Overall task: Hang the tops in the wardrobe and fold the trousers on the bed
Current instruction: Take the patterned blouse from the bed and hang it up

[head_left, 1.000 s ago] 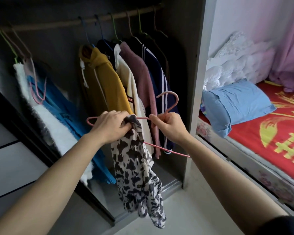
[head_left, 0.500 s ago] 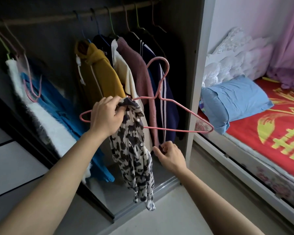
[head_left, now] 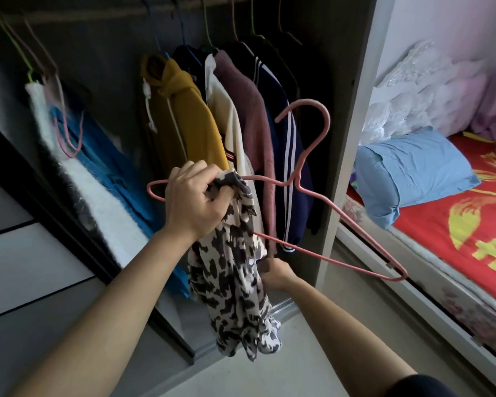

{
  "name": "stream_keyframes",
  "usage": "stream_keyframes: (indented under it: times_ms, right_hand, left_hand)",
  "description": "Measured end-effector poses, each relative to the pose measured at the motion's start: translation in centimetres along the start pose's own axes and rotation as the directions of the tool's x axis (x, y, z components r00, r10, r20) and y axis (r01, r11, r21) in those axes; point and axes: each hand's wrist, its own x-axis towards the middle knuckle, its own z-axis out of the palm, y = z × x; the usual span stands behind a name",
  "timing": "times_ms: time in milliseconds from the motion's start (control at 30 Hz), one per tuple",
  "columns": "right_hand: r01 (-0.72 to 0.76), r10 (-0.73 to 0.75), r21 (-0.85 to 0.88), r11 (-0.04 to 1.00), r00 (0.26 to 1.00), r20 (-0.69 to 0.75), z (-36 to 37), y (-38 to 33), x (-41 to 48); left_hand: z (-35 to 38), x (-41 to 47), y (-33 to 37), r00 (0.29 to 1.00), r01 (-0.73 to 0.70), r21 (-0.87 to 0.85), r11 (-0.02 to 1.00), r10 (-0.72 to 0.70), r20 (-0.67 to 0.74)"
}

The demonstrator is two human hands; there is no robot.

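Fingers of left hand clamp patterned top against pink hanger; right hand unclear behind it.

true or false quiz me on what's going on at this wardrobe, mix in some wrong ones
1. The left hand grips the patterned top together with the pink hanger. True.
2. The pink hanger's hook is over the wardrobe rail. False: the hook is in the air, well below the rail, in front of the hung clothes.
3. A yellow hoodie hangs in the wardrobe. True.
4. The pillow on the bed is red. False: the pillow is blue and lies on a red bedspread.
5. The right hand is raised above the left hand. False: it is lower, partly hidden behind the patterned top.
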Motion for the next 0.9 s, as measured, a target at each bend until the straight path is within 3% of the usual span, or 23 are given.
stream_keyframes:
  times_ms: [133,267,367,500,633,767,900]
  right_hand:
    - [-0.109,0.149,0.240,0.965,0.977,-0.155,-1.6,1.5,-0.9]
    - [-0.092,0.016,0.567,0.819,0.990,0.137,-2.2,0.3,-2.0]
    - [-0.044,-0.093,0.517,0.855,0.967,0.237,-1.3,-0.5,-2.1]
    - [0.103,-0.119,0.412,0.906,0.993,0.016,0.3,-0.7,-1.5]
    - [0.082,-0.070,0.515,0.853,0.997,-0.041,0.5,-0.8,-1.4]
    - [0.116,-0.006,0.509,0.853,0.977,-0.213,-0.5,-0.8,-1.3]
    - [0.167,-0.060,0.294,0.941,0.938,-0.341,-3.5,0.3,-2.3]
  left_hand:
    - [0.2,-1.2,-2.0,0.995,0.094,-0.028,0.995,-0.095,-0.037]
    - [0.9,-1.8,-1.9,0.986,0.157,-0.178,0.971,-0.165,-0.032]
    - [1.6,-1.9,-1.1,0.983,0.182,-0.255,0.950,-0.185,0.011]
    - [1.7,-2.0,-1.3,0.988,0.154,-0.241,0.958,-0.155,0.017]
    - [1.5,-2.2,-2.1,0.990,0.143,-0.207,0.968,-0.144,0.008]
    - [1.5,-2.7,-4.1,0.991,0.136,-0.062,0.989,-0.136,0.005]
    - [1.4,-4.0,-8.1,0.976,0.203,0.080,0.976,-0.209,0.064]
